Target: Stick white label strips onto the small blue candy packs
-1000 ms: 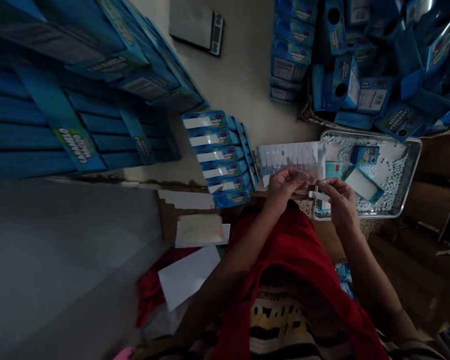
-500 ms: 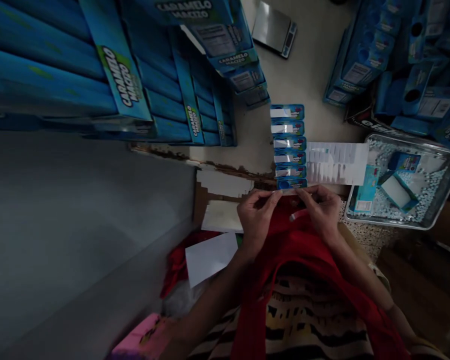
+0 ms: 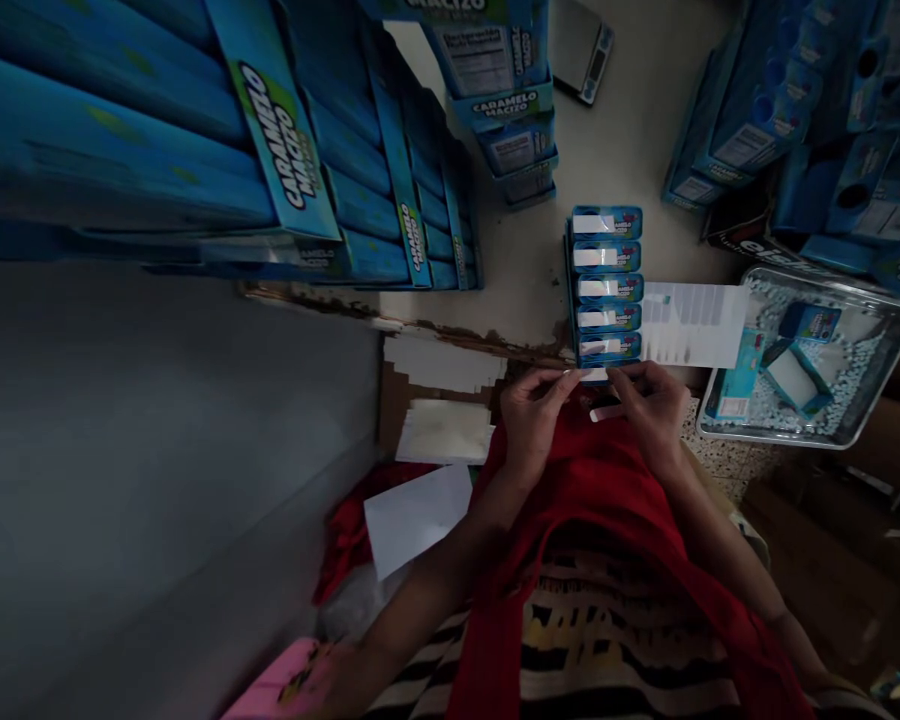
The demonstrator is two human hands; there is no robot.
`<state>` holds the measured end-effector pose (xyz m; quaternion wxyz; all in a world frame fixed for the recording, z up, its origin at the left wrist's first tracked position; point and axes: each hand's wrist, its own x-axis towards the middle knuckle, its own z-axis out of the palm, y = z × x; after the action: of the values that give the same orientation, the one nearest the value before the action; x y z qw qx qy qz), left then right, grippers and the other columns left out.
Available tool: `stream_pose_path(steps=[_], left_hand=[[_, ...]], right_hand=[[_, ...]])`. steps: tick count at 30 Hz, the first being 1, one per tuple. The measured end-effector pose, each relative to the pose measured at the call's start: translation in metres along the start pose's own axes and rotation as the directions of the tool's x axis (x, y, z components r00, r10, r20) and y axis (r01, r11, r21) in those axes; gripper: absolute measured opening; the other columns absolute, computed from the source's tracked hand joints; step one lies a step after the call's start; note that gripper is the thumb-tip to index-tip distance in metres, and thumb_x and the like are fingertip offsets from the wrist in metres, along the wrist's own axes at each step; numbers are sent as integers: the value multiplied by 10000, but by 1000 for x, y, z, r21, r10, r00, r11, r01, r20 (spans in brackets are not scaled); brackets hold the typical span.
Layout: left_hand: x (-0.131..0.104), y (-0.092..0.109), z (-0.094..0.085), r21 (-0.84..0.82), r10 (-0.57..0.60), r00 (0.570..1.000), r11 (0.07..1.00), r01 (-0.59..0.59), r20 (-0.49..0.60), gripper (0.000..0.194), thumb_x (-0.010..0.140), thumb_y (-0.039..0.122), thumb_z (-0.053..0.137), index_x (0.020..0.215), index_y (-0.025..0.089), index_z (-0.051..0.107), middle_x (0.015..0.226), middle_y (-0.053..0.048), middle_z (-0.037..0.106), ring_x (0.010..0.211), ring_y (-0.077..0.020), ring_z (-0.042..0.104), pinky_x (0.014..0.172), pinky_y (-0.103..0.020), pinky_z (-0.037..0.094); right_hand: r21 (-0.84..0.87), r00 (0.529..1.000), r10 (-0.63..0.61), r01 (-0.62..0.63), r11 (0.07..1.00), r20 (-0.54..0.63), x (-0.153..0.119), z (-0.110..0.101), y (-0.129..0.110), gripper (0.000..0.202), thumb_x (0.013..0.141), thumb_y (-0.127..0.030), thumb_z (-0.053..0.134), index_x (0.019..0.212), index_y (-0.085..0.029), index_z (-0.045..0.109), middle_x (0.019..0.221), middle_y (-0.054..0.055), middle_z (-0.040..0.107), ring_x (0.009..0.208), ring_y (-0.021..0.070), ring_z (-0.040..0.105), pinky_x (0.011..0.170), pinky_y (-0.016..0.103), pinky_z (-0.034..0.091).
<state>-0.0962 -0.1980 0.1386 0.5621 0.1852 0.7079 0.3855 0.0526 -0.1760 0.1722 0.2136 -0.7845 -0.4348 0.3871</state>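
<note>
A row of several small blue candy boxes [image 3: 607, 258] stands at the table's edge, most with a white strip across the top. At the nearest end, a white sticker label [image 3: 595, 375] lies over the closest box between my two hands. My left hand [image 3: 531, 418] pinches the label's left end with thumb and finger. The right end is under the closed fingertips of my right hand [image 3: 654, 410]. Another white strip [image 3: 606, 412] hangs below, touching my right fingers; how it is held is hidden. The sheet of labels [image 3: 694, 325] lies right of the row.
Blue cartons [image 3: 292, 140] are stacked high at the left. A metal tray [image 3: 889, 365] with small beads and boxes stands at the right. Behind are a scale [image 3: 579, 50] and more blue boxes [image 3: 750, 130]. Paper [image 3: 420, 515] lies at the lower left.
The white label has come down onto the nearest box, whose blue top showed before. My hands have shifted slightly right in view, along with the row, as the camera moved.
</note>
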Motion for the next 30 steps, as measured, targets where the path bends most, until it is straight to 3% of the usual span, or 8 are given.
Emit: stream_pose_path(steps=[4, 8, 12, 16, 20, 24, 27, 30], left_hand=[[4, -5, 3, -130, -130, 990, 982, 135, 45, 227, 730, 429, 873, 736, 228, 768, 694, 21, 711, 679, -142, 640, 696, -268, 535], [12, -6, 3, -249, -323, 918, 892, 377, 231, 286, 671, 441, 896, 788, 204, 786, 823, -26, 761, 768, -162, 706, 797, -317, 614], [26, -10, -1, -244, -414, 856, 836, 492, 309, 320, 591, 411, 944, 694, 203, 723, 822, -44, 753, 774, -178, 720, 814, -350, 638], [37, -20, -2, -245, -447, 832, 811, 532, 328, 378, 527, 410, 975, 693, 198, 710, 791, -22, 730, 779, -165, 710, 799, -314, 619], [43, -32, 2, -231, -396, 892, 867, 442, 220, 390, 495, 379, 981, 702, 178, 719, 713, -1, 697, 667, -116, 636, 661, -239, 538], [50, -45, -3, -190, -207, 977, 958, 213, 50, 360, 601, 411, 939, 758, 185, 706, 685, 12, 676, 596, -102, 568, 592, -237, 474], [57, -44, -6, -154, -19, 994, 988, 3, -104, 398, 721, 501, 888, 932, 196, 744, 879, -40, 756, 809, -164, 694, 763, -280, 567], [65, -26, 3, -117, 143, 988, 982, -149, -53, 533, 817, 635, 808, 1156, 227, 752, 1261, -114, 764, 1236, -260, 695, 1054, -356, 559]], right_hand=[[-70, 1000, 22, -22, 997, -3, 2, 1, -3, 283, 838, -496, 775, 778, -220, 760, 571, -37, 622, 515, 125, 530, 530, 252, 378], [-142, 999, 38, -42, 989, -29, 7, -2, -3, 276, 796, -482, 825, 767, -226, 727, 559, -55, 595, 513, 121, 517, 546, 263, 354], [-92, 985, 140, -150, 984, -103, 19, -8, 3, 548, 559, -519, 979, 841, -234, 606, 568, -95, 558, 529, 129, 518, 533, 258, 360], [9, 979, 200, -200, 980, 24, 28, -9, 4, 650, 517, -588, 981, 805, -256, 502, 543, -112, 495, 505, 113, 469, 488, 251, 319], [87, 974, 186, -198, 976, 130, 24, -13, 5, 602, 643, -623, 920, 864, -268, 487, 525, -116, 488, 485, 110, 454, 477, 243, 283], [182, 928, 187, -254, 950, 321, 25, -39, 21, 537, 746, -658, 850, 950, -251, 565, 645, -37, 679, 552, 135, 572, 504, 247, 356], [196, 889, 212, -311, 930, 407, 40, -61, 36, 638, 666, -649, 912, 1074, -225, 664, 729, 2, 742, 627, 169, 640, 518, 262, 416], [223, 863, 163, -298, 928, 478, 63, -65, 41, 826, 656, -622, 934, 1322, -211, 669, 734, -6, 737, 669, 196, 668, 534, 285, 465]])
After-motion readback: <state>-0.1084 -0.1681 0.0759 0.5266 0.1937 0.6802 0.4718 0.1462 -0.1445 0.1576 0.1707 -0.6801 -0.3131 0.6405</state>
